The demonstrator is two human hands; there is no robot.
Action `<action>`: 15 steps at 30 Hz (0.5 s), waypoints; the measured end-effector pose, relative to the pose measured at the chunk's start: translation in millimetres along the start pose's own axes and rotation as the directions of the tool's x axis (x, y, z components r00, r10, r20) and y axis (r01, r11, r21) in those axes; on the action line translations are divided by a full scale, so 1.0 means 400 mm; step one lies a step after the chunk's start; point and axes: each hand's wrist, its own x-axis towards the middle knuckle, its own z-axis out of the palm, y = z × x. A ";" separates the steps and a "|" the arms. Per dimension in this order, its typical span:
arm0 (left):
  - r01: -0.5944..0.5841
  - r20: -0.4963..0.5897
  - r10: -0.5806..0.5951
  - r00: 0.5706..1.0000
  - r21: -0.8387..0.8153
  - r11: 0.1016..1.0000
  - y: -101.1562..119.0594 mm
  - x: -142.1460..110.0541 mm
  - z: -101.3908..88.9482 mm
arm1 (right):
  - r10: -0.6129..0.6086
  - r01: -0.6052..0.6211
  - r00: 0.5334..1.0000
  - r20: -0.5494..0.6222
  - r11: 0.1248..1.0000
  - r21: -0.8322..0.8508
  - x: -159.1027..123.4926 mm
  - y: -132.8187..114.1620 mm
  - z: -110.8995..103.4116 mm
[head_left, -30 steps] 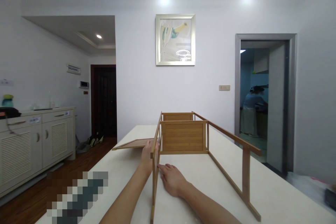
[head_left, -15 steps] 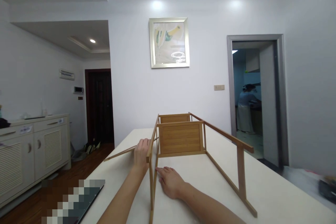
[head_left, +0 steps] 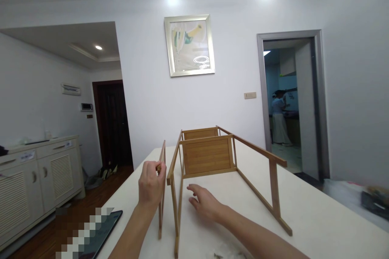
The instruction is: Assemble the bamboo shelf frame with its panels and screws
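A wooden shelf rack [head_left: 209,153] lies on its side on the white table [head_left: 231,214], its panels standing upright between long rails. Just left of the rack, my left hand [head_left: 151,182] is closed around a separate flat wooden frame [head_left: 162,210], which stands on edge. The fingers wrap over its upper bar; part of the frame is hidden behind the hand. Inside the rack's near opening, my right hand [head_left: 206,203] hovers over or rests on the tabletop, I cannot tell which. Its fingers are apart and hold nothing.
At the table's left edge lies a dark flat device [head_left: 107,230], partly pixelated. A clear plastic bag with small dark bits [head_left: 219,255] shows at the bottom edge. White cabinets [head_left: 57,166] stand left. Through the doorway at right, a person [head_left: 279,117] stands in another room.
The loose frame has swung from slanting low behind the rack's left side to upright in my left hand. My right hand has moved away from the rack's left rail. The view has shifted slightly.
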 end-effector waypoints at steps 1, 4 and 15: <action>0.015 -0.043 -0.015 0.999 -0.001 1.000 0.002 0.000 -0.018 | -0.007 0.008 1.000 -0.004 1.000 0.014 -0.013 -0.011 -0.011; 0.065 -0.168 -0.065 0.984 -0.003 0.998 0.021 -0.008 -0.081 | -0.023 0.026 0.999 -0.038 0.997 0.076 -0.059 -0.053 -0.045; 0.182 -0.318 -0.191 0.929 -0.058 0.982 0.217 -0.018 -0.234 | -0.088 0.126 0.969 -0.229 0.980 0.154 -0.244 -0.218 -0.006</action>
